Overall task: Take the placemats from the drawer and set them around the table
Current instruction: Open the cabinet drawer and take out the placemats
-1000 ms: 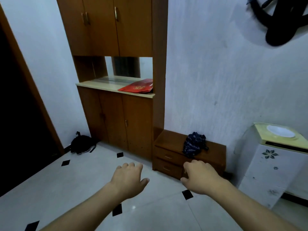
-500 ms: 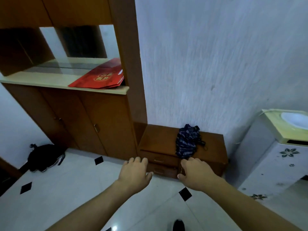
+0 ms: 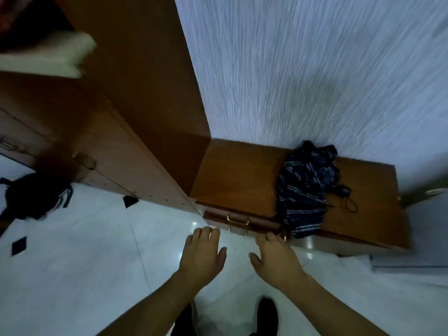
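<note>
Both hands were stretched forward, palms down and set apart, with nothing in them. The left hand (image 3: 202, 255) hung over the tiled floor (image 3: 80, 251) just short of the low chest (image 3: 237, 170). The right hand (image 3: 276, 260) had its fingertips (image 3: 269, 236) at the chest's near front edge; whether they touched the wood could not be told through the blur.

No placemats were in view. By my reckoning they lay inside one of the two closed drawers in the chest's front. The upper drawer (image 3: 261, 223) carried a brass handle (image 3: 237, 219), and a second handle (image 3: 237, 231) showed just below it on the lower drawer. The table was out of sight.

The main hazard was the dark striped cloth (image 3: 305, 190) heaped on the right of the chest top, its near end drooping over the front edge just beside the right hand. A drawer pulled out beneath it could drag the cloth, and the black cord (image 3: 349, 202) beside it, down onto the floor or into the drawer. A hand reaching in haste might also catch the wrong handle, since the two sat so close together. The tall cabinet (image 3: 135, 105) crowded the left side, so the left arm had little room there.
</note>
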Motion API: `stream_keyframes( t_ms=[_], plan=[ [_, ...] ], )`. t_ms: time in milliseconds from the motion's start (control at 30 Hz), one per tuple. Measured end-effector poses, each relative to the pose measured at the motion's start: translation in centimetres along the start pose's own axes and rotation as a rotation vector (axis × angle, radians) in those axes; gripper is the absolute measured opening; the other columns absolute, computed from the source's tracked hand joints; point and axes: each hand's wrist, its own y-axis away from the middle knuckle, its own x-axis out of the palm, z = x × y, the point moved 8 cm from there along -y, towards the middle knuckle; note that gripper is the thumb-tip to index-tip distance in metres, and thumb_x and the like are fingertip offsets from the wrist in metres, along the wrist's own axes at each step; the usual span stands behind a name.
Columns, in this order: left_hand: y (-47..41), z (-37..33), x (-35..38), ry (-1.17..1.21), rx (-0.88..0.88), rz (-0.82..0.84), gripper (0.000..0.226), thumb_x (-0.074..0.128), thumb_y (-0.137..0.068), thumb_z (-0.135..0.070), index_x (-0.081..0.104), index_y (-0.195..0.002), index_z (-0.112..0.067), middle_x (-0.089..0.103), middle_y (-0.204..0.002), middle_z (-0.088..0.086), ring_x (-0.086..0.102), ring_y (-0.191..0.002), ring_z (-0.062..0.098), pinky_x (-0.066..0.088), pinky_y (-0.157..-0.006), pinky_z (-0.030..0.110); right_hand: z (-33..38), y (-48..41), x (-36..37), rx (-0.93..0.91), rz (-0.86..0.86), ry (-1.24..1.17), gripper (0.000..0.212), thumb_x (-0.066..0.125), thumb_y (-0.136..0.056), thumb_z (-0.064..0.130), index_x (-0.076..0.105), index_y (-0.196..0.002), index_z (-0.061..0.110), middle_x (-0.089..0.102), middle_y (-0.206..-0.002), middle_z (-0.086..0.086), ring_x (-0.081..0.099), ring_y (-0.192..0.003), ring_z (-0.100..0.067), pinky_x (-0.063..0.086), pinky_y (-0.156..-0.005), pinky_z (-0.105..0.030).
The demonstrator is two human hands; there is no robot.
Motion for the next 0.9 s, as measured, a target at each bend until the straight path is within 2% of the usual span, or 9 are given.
stream_keyframes(
  t_ms=[100,233,333,433,533,600,733,900],
  plan=[
    [-6.1,1.6,6.8,0.005,0.051,0.029,0.046,0.049,-0.09,-0.044,0.05,-0.127,-0.018,0.056,-0.128,0.005,0.051,-0.114,0.024,0.044,-0.095,0.036,-2.5,-5.8,5.5,0.009,0.013,-0.032,0.045,0.051,-0.092,0.039,0.051,-0.129,0.012,0.056,-0.122,-0.01,0.053,-0.11,-0.026,0.047,-0.09,-0.036],
    [-12.1,3.4,14.9,0.008,0.093,0.094,0.049,0.052,-0.091,-0.039,0.042,-0.135,-0.018,0.05,-0.138,0.005,0.045,-0.123,0.024,0.04,-0.101,0.037,-4.6,-12.7,11.5,0.005,-0.026,-0.046,0.038,0.053,-0.091,0.037,0.055,-0.121,0.013,0.058,-0.116,-0.008,0.053,-0.106,-0.025,0.048,-0.088,-0.036],
    [-15.6,4.5,19.9,0.013,0.116,0.114,0.054,0.053,-0.091,-0.042,0.038,-0.137,-0.019,0.048,-0.138,0.003,0.045,-0.125,0.023,0.042,-0.103,0.036,-5.4,-17.3,15.6,0.025,-0.004,-0.071,0.042,0.051,-0.093,0.039,0.05,-0.128,0.016,0.054,-0.127,-0.007,0.05,-0.115,-0.026,0.046,-0.094,-0.036],
    [-18.3,5.2,24.0,0.014,0.157,0.113,0.057,0.053,-0.09,-0.043,0.035,-0.138,-0.019,0.048,-0.137,0.004,0.045,-0.123,0.024,0.045,-0.1,0.038,-6.2,-20.7,19.3,0.052,0.013,-0.072,0.055,0.05,-0.094,0.044,0.038,-0.141,0.018,0.048,-0.138,-0.006,0.047,-0.124,-0.028,0.042,-0.101,-0.038],
    [-19.7,5.6,26.6,-0.001,0.204,0.119,0.06,0.055,-0.089,-0.04,0.033,-0.141,-0.018,0.048,-0.138,0.006,0.047,-0.121,0.028,0.047,-0.096,0.041,-7.1,-22.5,22.0,0.104,0.024,-0.066,0.063,0.049,-0.093,0.048,0.033,-0.145,0.015,0.047,-0.141,-0.01,0.044,-0.128,-0.031,0.041,-0.103,-0.041],
    [-20.1,5.9,28.0,-0.009,0.24,0.112,0.062,0.056,-0.088,-0.038,0.035,-0.142,-0.015,0.049,-0.138,0.009,0.049,-0.118,0.03,0.049,-0.091,0.043,-7.7,-23.1,23.4,0.114,0.005,-0.009,0.061,0.048,-0.092,0.05,0.042,-0.14,0.012,0.052,-0.137,-0.012,0.044,-0.127,-0.031,0.041,-0.101,-0.043],
    [-20.3,6.2,28.8,0.0,0.256,0.084,0.056,0.062,-0.082,-0.032,0.047,-0.134,-0.015,0.056,-0.127,0.009,0.053,-0.111,0.03,0.049,-0.082,0.042,-7.9,-23.4,24.2,0.125,-0.09,0.075,0.057,0.047,-0.085,0.054,0.063,-0.117,0.009,0.065,-0.119,-0.011,0.053,-0.113,-0.032,0.046,-0.092,-0.047],
    [-17.6,6.0,29.2,0.021,0.253,0.058,0.046,0.054,-0.08,-0.025,0.054,-0.124,-0.011,0.059,-0.122,0.013,0.052,-0.116,0.031,0.048,-0.079,0.042,-6.6,-20.8,25.3,0.164,-0.123,0.088,0.05,0.048,-0.085,0.05,0.065,-0.107,0.008,0.067,-0.106,-0.012,0.056,-0.106,-0.031,0.045,-0.09,-0.044]
  ],
)
